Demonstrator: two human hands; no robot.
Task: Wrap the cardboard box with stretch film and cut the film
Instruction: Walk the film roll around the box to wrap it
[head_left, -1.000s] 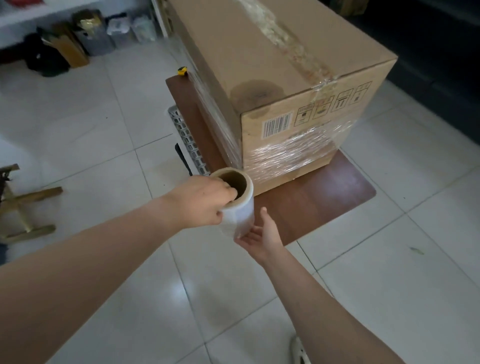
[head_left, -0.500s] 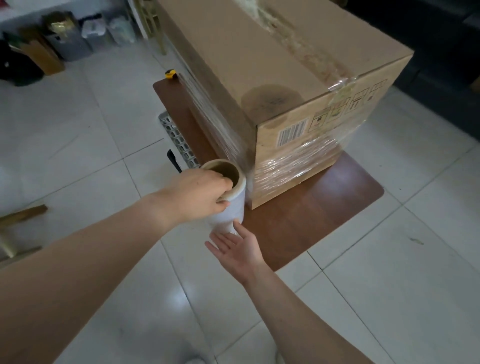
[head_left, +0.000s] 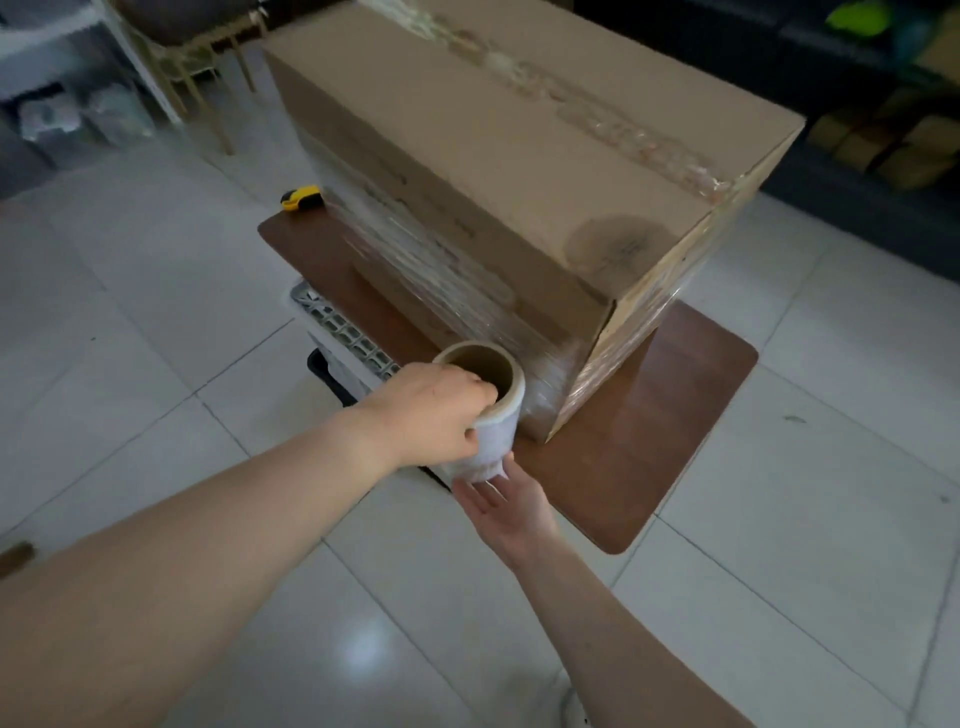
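Observation:
A large cardboard box (head_left: 498, 171) stands on a low brown table (head_left: 670, 415), its lower sides banded with clear stretch film (head_left: 452, 280). The roll of stretch film (head_left: 493, 415) stands upright just off the box's near corner, film running from it to the box. My left hand (head_left: 431, 415) grips the roll's top rim, fingers hooked into the cardboard core. My right hand (head_left: 504, 506) lies palm up under the roll, fingers straight and touching its bottom end.
A yellow utility knife (head_left: 300, 198) lies on the table's far left corner. A grey perforated crate (head_left: 337, 327) sits under the table's left side. White tiled floor surrounds the table. Chair legs (head_left: 208, 88) and shelves stand at the back left, dark furniture at the right.
I have stepped leftwards around the box, so its long left side now faces me. The roll has stayed at the near corner in both hands.

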